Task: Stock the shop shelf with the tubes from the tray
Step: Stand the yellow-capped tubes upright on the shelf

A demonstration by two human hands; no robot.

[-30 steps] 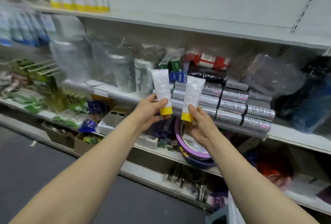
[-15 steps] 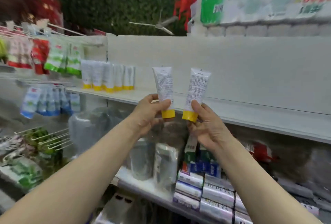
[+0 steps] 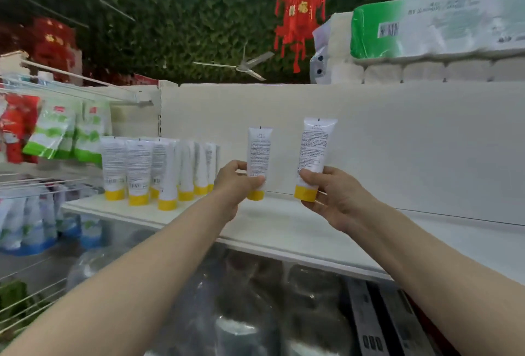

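Observation:
My left hand [image 3: 237,182] grips a white tube with a yellow cap [image 3: 258,153], cap down, just above the white top shelf [image 3: 284,227]. My right hand [image 3: 332,196] grips a second white tube [image 3: 315,148] near its yellow cap, held upright a little higher and to the right. Several matching tubes [image 3: 159,169] stand cap-down in rows on the shelf's left part, left of my left hand. The tray is not in view.
Green and red hanging packets [image 3: 54,131] sit on wire hooks at the left. Packs of paper rolls [image 3: 426,43] lie on top of the shelf unit at the right. A red lantern [image 3: 299,14] hangs above. Wrapped goods fill the lower shelf [image 3: 255,298].
Both hands rose from the lower shelf level to the top shelf with the tubes. The two tubes moved apart, and the left one dropped close to the shelf board.

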